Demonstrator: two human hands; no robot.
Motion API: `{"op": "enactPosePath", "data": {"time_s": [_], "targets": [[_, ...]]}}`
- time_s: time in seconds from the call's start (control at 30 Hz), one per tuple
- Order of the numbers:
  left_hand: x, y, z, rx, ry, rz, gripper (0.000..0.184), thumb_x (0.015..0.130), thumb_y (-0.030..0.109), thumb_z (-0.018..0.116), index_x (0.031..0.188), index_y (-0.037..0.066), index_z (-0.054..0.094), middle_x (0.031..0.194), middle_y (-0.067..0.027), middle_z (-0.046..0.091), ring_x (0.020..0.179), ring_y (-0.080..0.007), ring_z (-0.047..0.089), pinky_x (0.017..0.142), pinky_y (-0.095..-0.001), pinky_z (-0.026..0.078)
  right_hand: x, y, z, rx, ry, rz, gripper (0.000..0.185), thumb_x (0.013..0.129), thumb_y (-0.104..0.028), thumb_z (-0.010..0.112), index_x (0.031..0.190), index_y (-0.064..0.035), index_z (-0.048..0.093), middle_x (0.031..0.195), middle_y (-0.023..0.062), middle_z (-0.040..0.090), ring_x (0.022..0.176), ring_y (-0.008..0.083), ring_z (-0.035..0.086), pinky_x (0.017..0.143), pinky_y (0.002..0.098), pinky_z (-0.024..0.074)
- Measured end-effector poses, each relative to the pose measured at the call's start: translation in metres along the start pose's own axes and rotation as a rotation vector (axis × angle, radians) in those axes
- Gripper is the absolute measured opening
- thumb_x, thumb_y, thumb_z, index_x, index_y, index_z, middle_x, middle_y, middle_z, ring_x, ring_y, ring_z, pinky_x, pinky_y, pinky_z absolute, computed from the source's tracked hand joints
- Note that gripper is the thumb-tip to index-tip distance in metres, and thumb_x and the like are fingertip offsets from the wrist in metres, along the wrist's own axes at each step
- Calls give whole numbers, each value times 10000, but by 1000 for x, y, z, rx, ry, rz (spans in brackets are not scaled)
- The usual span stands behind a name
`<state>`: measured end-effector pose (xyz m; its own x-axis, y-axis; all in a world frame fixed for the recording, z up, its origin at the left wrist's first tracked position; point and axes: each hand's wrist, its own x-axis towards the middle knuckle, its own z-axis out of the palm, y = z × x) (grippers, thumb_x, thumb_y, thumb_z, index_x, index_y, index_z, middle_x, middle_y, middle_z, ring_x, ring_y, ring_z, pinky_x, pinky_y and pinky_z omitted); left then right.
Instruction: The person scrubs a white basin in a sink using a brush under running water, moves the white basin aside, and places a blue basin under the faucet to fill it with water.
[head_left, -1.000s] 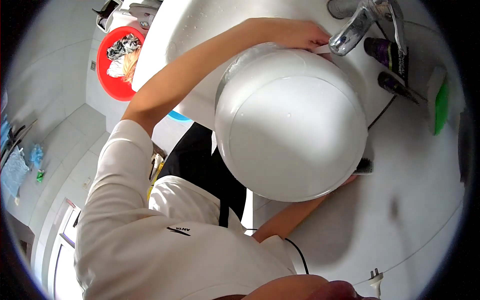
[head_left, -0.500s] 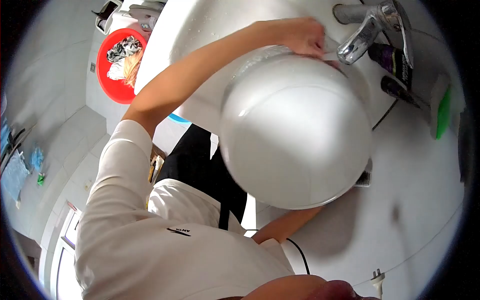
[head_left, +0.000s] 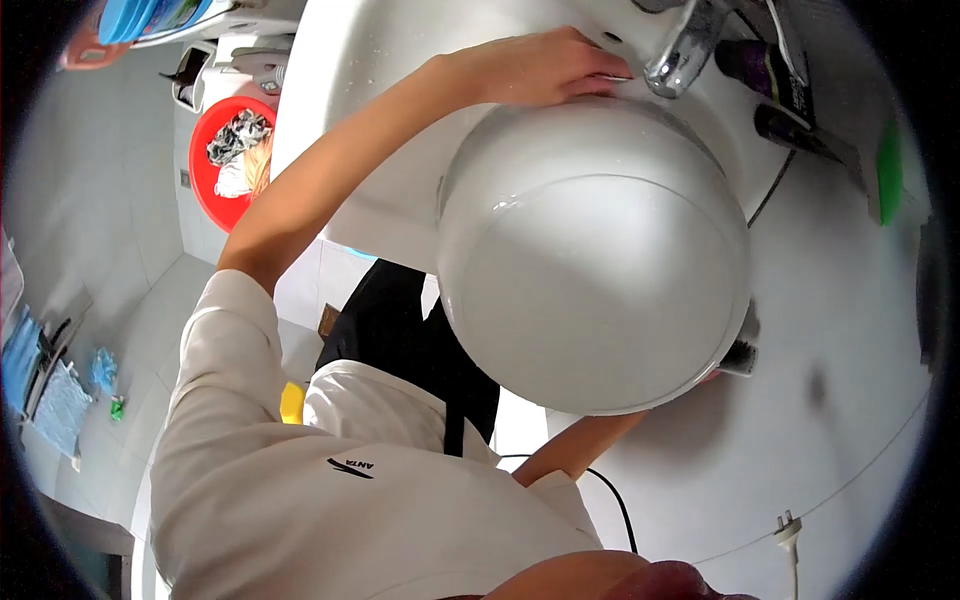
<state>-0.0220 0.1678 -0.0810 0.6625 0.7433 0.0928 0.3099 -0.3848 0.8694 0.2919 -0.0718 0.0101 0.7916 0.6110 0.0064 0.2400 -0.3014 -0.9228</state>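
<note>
A large glossy white basin (head_left: 600,290), round and wet near its upper side, fills the middle of the head view. My left hand (head_left: 550,68) reaches over its upper edge, fingers bent and pressed together against it just left of the chrome faucet (head_left: 685,50). The thumb is hidden. From below, my right forearm (head_left: 580,445) passes behind the basin; a fingertip shows at its lower right edge, and the rest of that hand is covered. Behind the upper part of the basin lies the white sink (head_left: 385,75).
Dark bottles or tubes (head_left: 765,80) and a green-backed brush (head_left: 888,175) lie right of the faucet. A dark-bristled object (head_left: 740,357) shows beside the basin. A red tub (head_left: 208,190) of cloths stands left. A plug (head_left: 788,530) hangs at lower right.
My left hand has slid leftward along the basin's upper side, away from the faucet. The surroundings have shifted slightly with my head. The basin stays in nearly the same place.
</note>
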Motion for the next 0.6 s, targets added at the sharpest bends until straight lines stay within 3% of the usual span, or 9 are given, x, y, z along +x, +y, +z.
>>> {"op": "enactPosePath", "data": {"time_s": [0.1,0.17,0.27,0.4,0.47,0.6], "targets": [[-3,12,-4,-32,55,-21,308,1006,237,573,1187,-6,623,998,-205,680,872,-394,614,819,-417,504,-3,-2,-2,-2,28,-4,341,942,-144,655,1227,12,552,1172,129,639,958,233,648,809,374,549],[-6,16,-6,-21,110,-60,333,1009,252,575,1224,1,615,1004,-181,690,859,-341,633,827,-374,503,-8,-3,-5,-3,52,-3,342,943,-145,654,1230,11,551,1176,130,639,960,234,649,809,375,550],[-13,21,-7,-201,122,-141,331,1013,269,560,1243,46,642,1088,-163,699,932,-327,652,885,-381,506,-14,-4,-8,-2,80,2,343,945,-146,652,1233,9,550,1181,131,638,963,235,651,809,377,553],[-18,28,-9,-255,90,-207,342,1012,280,554,1239,39,642,1086,-148,699,908,-297,654,868,-363,507,-18,-6,-12,6,106,-1,344,947,-148,650,1237,8,549,1188,132,636,968,236,653,808,379,556],[-25,20,-4,-240,43,-252,357,1043,292,531,1260,23,622,1030,-101,685,930,-164,618,873,-320,494,-20,-6,-16,10,119,-1,345,948,-149,648,1239,7,548,1192,132,636,970,236,654,808,380,557],[-38,22,6,-245,-40,-465,368,1053,299,514,1246,4,620,1034,-91,685,951,-153,613,885,-305,483,-20,-7,-18,10,142,-17,346,951,-151,646,1243,5,547,1199,134,634,974,237,656,808,382,561]]}}
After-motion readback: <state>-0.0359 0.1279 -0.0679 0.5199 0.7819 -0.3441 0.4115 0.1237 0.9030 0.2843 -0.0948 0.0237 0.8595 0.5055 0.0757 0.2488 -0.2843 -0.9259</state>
